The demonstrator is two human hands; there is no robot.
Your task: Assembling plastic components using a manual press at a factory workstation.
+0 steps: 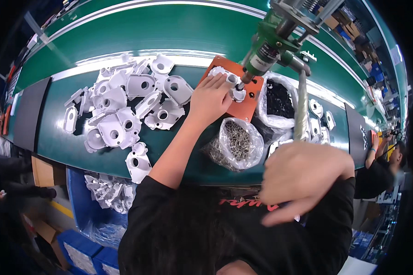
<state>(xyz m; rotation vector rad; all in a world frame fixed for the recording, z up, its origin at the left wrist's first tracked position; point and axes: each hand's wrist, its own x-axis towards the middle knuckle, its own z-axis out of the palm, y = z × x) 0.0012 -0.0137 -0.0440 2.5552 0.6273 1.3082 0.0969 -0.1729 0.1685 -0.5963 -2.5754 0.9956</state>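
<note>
My left hand presses on a white plastic housing, with its fingers laid over it and bent around its edge. The housing lies on an orange fixture plate, directly under the tip of a green drill-press-like machine. The hand hides part of the housing. Closer to me, my right hand is smeared by motion at the lower end of the tape-wrapped lever; its grip on the lever cannot be made out. A clear bag of metal screws stands between my two arms.
Many white housings are heaped on the green bench at left. A bag of small black parts sits right of the plate, near more white pieces. A blue bin with white parts stands below the bench. Other people work at both sides.
</note>
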